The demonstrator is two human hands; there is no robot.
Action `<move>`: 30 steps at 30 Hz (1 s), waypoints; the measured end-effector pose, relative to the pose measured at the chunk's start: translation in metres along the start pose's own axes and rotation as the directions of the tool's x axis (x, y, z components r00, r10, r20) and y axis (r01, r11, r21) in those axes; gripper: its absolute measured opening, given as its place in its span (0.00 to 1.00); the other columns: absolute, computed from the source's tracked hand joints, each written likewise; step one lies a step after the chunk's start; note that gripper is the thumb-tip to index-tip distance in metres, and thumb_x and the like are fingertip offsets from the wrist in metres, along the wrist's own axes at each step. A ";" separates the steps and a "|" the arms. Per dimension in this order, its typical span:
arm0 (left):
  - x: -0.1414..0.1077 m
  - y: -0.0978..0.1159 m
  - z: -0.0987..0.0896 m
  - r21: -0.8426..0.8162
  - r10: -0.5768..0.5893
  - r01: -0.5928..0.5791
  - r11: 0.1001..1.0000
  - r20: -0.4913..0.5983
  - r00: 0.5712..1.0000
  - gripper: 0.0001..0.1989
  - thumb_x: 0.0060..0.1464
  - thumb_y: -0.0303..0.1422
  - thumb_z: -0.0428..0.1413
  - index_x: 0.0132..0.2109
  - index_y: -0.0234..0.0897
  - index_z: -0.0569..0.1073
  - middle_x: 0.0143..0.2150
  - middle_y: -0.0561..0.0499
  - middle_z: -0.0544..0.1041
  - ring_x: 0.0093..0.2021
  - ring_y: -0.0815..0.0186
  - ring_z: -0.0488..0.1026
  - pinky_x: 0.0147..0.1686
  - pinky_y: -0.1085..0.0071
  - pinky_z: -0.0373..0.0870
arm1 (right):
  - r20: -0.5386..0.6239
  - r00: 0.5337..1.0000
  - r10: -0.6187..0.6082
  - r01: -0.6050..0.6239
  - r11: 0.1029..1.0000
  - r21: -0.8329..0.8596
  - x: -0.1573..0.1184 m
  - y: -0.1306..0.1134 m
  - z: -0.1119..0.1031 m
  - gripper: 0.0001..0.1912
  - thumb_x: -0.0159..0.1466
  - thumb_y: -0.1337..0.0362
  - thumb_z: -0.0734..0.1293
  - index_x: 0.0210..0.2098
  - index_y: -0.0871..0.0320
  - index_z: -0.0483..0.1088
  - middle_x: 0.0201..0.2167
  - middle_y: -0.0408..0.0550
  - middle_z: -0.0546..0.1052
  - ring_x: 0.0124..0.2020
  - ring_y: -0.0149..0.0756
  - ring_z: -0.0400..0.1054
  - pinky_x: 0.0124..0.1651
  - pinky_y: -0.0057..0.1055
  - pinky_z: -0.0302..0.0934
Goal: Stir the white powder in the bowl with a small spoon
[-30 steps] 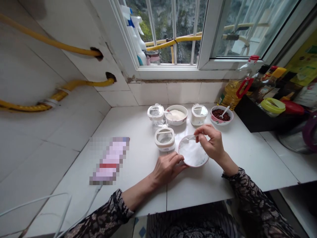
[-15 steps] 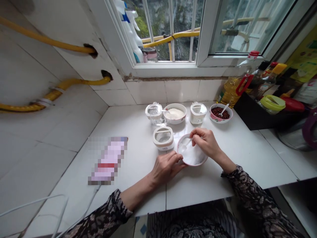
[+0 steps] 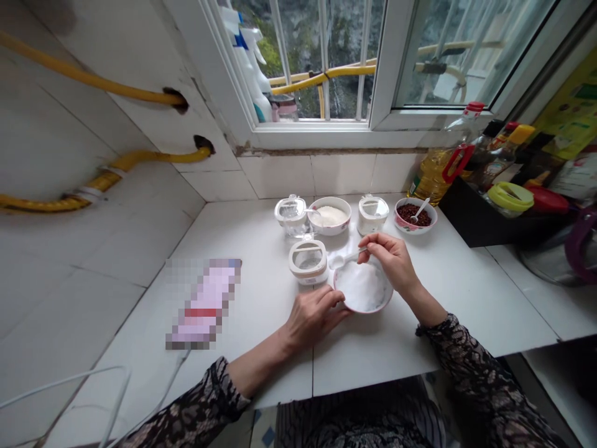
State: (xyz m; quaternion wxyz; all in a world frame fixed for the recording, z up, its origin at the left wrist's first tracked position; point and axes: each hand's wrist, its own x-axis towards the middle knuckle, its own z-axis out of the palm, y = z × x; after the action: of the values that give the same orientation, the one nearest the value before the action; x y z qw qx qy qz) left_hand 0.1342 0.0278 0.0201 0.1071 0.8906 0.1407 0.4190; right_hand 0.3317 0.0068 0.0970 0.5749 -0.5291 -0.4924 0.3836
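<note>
My left hand [image 3: 316,312] grips the near left rim of a bowl [image 3: 383,305] of white granules [image 3: 360,285], fingers on its edge and thumb low at its side. In my right hand [image 3: 390,260], thumb and fingers pinch the handle of a small white spoon [image 3: 347,257]. The spoon is raised over the bowl's far left edge, its scoop pointing left toward a clear-lidded jar [image 3: 308,275]. Whether the scoop carries granules is hard to tell.
Behind stand another clear jar [image 3: 290,214], a bowl [image 3: 330,229] of pale grains with a spoon, a third jar [image 3: 372,218] and a bowl [image 3: 415,229] of reddish beans. An oil bottle [image 3: 433,165] and a black rack [image 3: 466,214] stand right; a blurred phone-like object [image 3: 208,298] lies left.
My right hand has lifted the spoon out of the white granules and moved it up to the bowl's far edge, near the jar. My left hand stays on the bowl.
</note>
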 end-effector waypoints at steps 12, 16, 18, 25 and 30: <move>0.001 0.001 0.000 0.017 0.008 -0.007 1.000 -0.017 1.000 0.08 0.63 0.36 0.54 0.40 0.37 0.68 0.27 0.55 0.70 0.24 0.71 0.68 0.23 0.77 0.62 | 0.378 0.758 -0.532 0.651 0.576 -0.495 -0.008 0.001 0.016 0.13 0.64 0.73 0.58 0.41 0.55 0.71 0.32 0.46 0.80 0.35 0.37 0.72 0.55 0.43 0.58; 0.000 0.000 0.000 -0.004 0.002 -0.002 1.000 -0.002 1.000 0.07 0.63 0.36 0.54 0.41 0.37 0.67 0.27 0.55 0.70 0.24 0.71 0.68 0.24 0.77 0.63 | 0.117 0.818 -0.563 0.538 0.678 -0.501 -0.008 -0.007 0.000 0.10 0.63 0.71 0.59 0.33 0.54 0.71 0.23 0.42 0.77 0.29 0.37 0.69 0.46 0.39 0.61; 0.000 0.000 0.000 -0.009 -0.001 0.001 1.000 -0.001 1.000 0.07 0.63 0.36 0.55 0.41 0.37 0.67 0.27 0.55 0.70 0.25 0.71 0.68 0.24 0.77 0.63 | 0.094 0.848 -0.522 0.482 0.684 -0.547 -0.007 -0.006 -0.006 0.10 0.61 0.70 0.59 0.28 0.53 0.70 0.21 0.41 0.75 0.27 0.37 0.68 0.45 0.38 0.61; 0.002 0.001 -0.002 0.012 0.001 -0.001 1.000 -0.003 1.000 0.07 0.64 0.37 0.54 0.40 0.38 0.67 0.27 0.56 0.70 0.24 0.72 0.68 0.23 0.77 0.62 | 0.300 0.840 -0.453 0.534 0.587 -0.609 -0.005 0.011 -0.003 0.09 0.59 0.70 0.59 0.27 0.55 0.71 0.21 0.42 0.75 0.23 0.34 0.64 0.49 0.40 0.58; 0.002 0.002 -0.002 0.030 0.008 -0.008 1.000 -0.008 1.000 0.08 0.65 0.37 0.53 0.40 0.37 0.67 0.26 0.56 0.69 0.24 0.72 0.68 0.23 0.77 0.61 | 0.287 0.873 -0.395 0.487 0.670 -0.559 -0.007 0.014 0.002 0.11 0.57 0.71 0.58 0.25 0.55 0.70 0.21 0.42 0.76 0.24 0.33 0.66 0.49 0.39 0.60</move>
State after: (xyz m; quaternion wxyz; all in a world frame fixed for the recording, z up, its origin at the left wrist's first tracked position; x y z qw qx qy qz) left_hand 0.1344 0.0269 0.0237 0.0917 0.8910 0.1439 0.4207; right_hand 0.3298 0.0028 0.0825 0.4095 -0.5230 -0.7424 0.0873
